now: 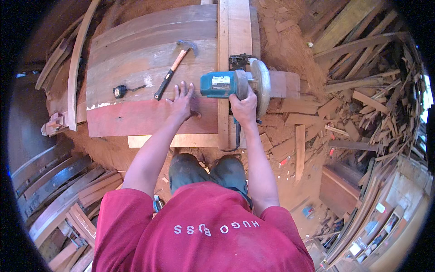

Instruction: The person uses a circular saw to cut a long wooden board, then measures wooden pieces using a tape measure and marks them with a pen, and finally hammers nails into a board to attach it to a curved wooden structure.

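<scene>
My right hand [244, 106] is wrapped round the handle of a circular saw [218, 85] with a blue motor body and a pale rounded guard. The saw sits at the right side of a wide wooden panel [136, 54], beside a long straight wooden strip [223, 50] that runs away from me. My left hand [182, 103] lies flat on the panel's reddish near board, fingers spread, left of the saw. Just beyond its fingertips rests a hammer [171, 72] with a wood and black handle. Farther left lies a black tape measure [119, 91]. The saw's blade is hidden.
A pale board [172, 140] sticks out under the panel's near edge. The saw's dark cord [237, 136] hangs near my right forearm. Offcuts [362, 104] are heaped at the right, and curved wooden pieces [68, 199] are stacked at the lower left. Sawdust covers the ground.
</scene>
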`<action>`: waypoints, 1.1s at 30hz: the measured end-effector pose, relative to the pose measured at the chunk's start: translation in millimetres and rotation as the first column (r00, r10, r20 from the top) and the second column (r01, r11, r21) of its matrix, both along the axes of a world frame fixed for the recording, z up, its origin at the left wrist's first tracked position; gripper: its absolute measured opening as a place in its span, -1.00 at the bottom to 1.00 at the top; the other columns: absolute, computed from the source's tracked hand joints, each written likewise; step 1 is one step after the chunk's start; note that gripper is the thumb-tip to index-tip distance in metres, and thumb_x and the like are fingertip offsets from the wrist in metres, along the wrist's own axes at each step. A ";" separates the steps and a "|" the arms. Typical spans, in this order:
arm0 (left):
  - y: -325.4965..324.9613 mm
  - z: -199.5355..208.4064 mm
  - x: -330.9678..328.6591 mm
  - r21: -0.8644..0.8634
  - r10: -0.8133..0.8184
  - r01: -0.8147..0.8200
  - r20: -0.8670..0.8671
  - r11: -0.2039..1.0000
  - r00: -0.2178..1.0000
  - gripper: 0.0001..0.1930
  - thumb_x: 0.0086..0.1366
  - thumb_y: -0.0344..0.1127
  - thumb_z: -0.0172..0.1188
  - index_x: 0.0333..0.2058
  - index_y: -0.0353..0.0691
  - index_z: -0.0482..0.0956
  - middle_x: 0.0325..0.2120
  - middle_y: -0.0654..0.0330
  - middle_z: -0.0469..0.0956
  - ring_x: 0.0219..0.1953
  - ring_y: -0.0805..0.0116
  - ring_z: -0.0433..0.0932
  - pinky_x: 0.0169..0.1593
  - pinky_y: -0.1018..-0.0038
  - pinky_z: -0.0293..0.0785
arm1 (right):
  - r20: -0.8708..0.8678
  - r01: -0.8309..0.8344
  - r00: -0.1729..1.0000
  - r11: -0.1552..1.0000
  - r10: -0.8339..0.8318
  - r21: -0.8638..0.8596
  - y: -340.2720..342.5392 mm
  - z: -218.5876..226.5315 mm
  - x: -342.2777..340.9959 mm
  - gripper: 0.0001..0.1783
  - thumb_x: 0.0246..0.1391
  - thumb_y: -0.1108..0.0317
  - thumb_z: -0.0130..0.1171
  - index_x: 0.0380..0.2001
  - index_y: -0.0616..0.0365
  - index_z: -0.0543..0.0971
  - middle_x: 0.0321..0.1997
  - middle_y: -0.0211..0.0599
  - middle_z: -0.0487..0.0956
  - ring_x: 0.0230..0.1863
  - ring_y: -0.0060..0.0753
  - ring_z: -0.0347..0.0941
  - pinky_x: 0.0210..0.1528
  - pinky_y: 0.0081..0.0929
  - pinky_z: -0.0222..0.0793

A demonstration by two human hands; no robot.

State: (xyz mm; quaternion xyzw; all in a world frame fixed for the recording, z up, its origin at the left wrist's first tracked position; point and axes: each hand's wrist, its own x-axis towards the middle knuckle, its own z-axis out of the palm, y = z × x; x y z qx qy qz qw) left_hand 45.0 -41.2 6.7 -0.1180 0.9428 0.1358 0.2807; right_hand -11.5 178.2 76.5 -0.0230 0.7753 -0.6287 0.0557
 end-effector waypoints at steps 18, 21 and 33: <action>-3.9 -4.8 3.3 -0.008 0.001 -0.002 -0.030 1.000 1.000 0.38 -0.32 0.06 0.62 0.44 0.11 -0.12 0.47 -0.01 -0.26 0.47 -0.23 -0.23 0.14 -0.60 0.06 | -0.042 0.005 0.999 1.000 -0.006 -0.019 -29.7 -13.9 -81.0 -0.70 -0.07 0.41 0.28 -0.22 0.31 0.60 -0.29 -0.05 0.68 -0.22 -0.19 0.64 -0.10 -0.32 0.48; 0.9 2.3 -0.5 0.006 0.010 -0.010 -0.025 1.000 1.000 0.38 -0.32 0.03 0.62 0.44 0.11 -0.12 0.47 0.02 -0.26 0.47 -0.19 -0.24 0.17 -0.59 0.03 | 0.029 0.022 0.999 0.999 -0.021 -0.036 -28.7 -24.1 -92.5 -0.70 -0.06 0.42 0.27 -0.21 0.31 0.60 -0.28 -0.06 0.69 -0.22 -0.22 0.64 -0.09 -0.33 0.48; -1.0 -2.1 -0.9 -0.016 0.032 -0.032 -0.026 0.999 0.999 0.38 -0.33 -0.02 0.64 0.45 0.10 -0.12 0.47 0.04 -0.25 0.48 -0.13 -0.24 0.19 -0.58 0.02 | 0.007 0.006 1.000 1.000 -0.006 -0.017 -43.7 -25.0 -130.5 -0.72 -0.08 0.42 0.20 -0.25 0.31 0.60 -0.36 -0.10 0.68 -0.31 -0.23 0.62 -0.14 -0.32 0.47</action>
